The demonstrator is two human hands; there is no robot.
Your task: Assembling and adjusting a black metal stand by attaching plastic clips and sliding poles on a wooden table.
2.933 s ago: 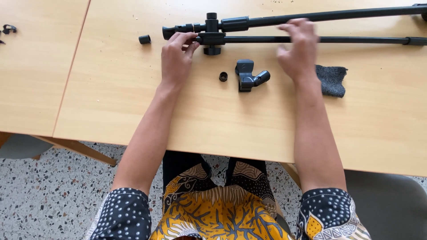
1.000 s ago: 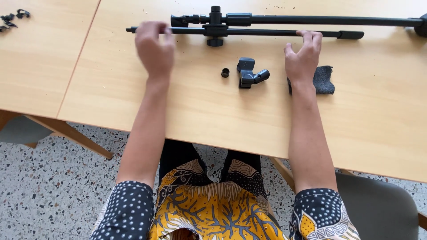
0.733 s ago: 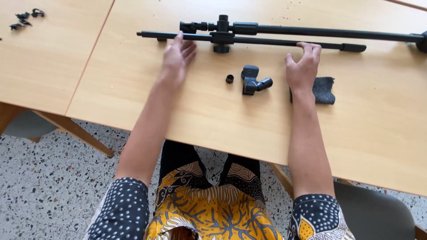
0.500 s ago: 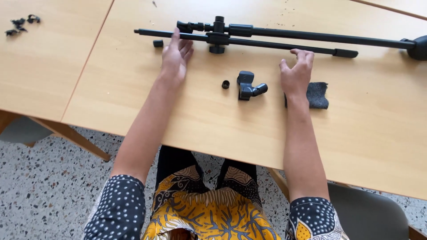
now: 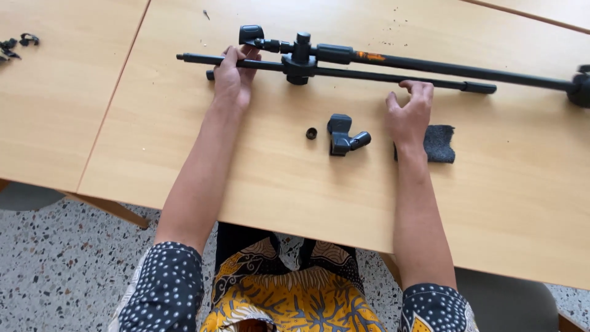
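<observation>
The black microphone stand [image 5: 381,64] lies flat along the far part of the light wooden table [image 5: 258,184], made up of 2 long members joined at a central clamp joint [image 5: 299,58]. All positions below are given relative to that joint.

The thin boom rod [image 5: 369,75] passes through the joint and extends to both sides. The thicker tube [image 5: 467,69] runs to the right of the joint and ends at a round black fitting [image 5: 579,86] at the right edge of view. A black knob [image 5: 251,34] projects to the left of the joint, slightly beyond the boom rod.

The left hand [image 5: 232,80] is left of the joint, fingers curled over the boom rod and touching it; whether the grasp is firm cannot be told. A small black cap [image 5: 210,75] sits just beside this hand, on its outer side.

The right hand [image 5: 409,114] is right of the joint, on the near side of the boom rod. It is loosely open, fingers [image 5: 413,87] bent, tips at or just short of the rod; contact cannot be confirmed. It grasps nothing.

Nearer to the person than the joint lie a black microphone clip [image 5: 343,134] and 1 small black ring [image 5: 311,133] just beside it. A dark grey cloth [image 5: 437,143] lies partly under the right wrist.

Far left of the joint, on the neighbouring table [image 5: 55,110], lie several small black parts [image 5: 15,46].
</observation>
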